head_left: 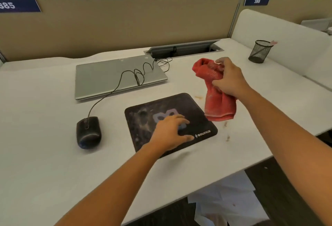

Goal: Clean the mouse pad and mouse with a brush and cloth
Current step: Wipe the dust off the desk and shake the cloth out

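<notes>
A dusty black mouse pad (143,118) with a pale logo lies on the white desk, near its front edge. My left hand (170,133) rests on the pad with fingers spread, holding nothing. My right hand (228,77) is raised above the desk to the right of the pad and grips a bunched red cloth (218,106), which hangs down beside the pad's right edge. A black wired mouse (88,132) sits on the desk left of the pad, its cable running back over the laptop. No brush is in view.
A closed silver laptop (107,76) lies behind the pad and mouse. An open cable hatch (185,48) sits at the back of the desk. A black mesh pen cup (260,51) stands far right. Brown specks (227,136) mark the desk right of the pad.
</notes>
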`<state>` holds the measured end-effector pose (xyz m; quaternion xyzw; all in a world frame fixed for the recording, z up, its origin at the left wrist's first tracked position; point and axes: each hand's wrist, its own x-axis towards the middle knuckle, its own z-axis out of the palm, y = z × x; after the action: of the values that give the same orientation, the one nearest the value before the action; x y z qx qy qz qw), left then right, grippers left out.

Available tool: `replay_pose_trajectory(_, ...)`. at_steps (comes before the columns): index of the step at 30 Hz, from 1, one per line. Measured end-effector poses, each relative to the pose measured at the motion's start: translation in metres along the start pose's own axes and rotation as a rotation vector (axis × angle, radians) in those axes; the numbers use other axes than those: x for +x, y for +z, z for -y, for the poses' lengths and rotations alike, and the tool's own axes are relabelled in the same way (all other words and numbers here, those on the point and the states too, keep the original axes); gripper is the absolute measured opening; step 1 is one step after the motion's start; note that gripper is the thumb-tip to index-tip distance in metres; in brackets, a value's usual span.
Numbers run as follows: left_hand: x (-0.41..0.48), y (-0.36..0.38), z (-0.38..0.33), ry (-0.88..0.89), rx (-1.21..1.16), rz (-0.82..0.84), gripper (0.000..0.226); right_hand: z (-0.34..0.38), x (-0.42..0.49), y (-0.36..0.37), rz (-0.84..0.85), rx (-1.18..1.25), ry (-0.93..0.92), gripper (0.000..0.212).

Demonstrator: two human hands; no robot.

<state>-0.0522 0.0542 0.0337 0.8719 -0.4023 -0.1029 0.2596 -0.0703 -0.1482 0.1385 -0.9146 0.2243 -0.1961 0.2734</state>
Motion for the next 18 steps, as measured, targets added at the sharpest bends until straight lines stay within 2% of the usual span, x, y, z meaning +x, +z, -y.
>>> replay_pose_trajectory(4, 0.041, 0.041, -0.032, 0.013, 0.103, 0.024, 0.069, -0.061, 0.041, -0.021, 0.012, -0.233, -0.094, 0.065)
replay_pose_trajectory(7, 0.060, 0.058, -0.038, -0.056, 0.205, 0.020, 0.078, -0.096, 0.066, -0.015, 0.116, -0.308, -0.194, 0.060)
replay_pose_trajectory(11, 0.062, 0.073, -0.035, -0.067, 0.363, 0.066, 0.077, -0.118, 0.093, 0.008, 0.234, -0.329, -0.368, 0.050)
replay_pose_trajectory(18, 0.050, 0.072, -0.028, -0.158, 0.355, 0.010, 0.069, -0.104, 0.118, 0.056, 0.284, -0.242, -0.472, 0.044)
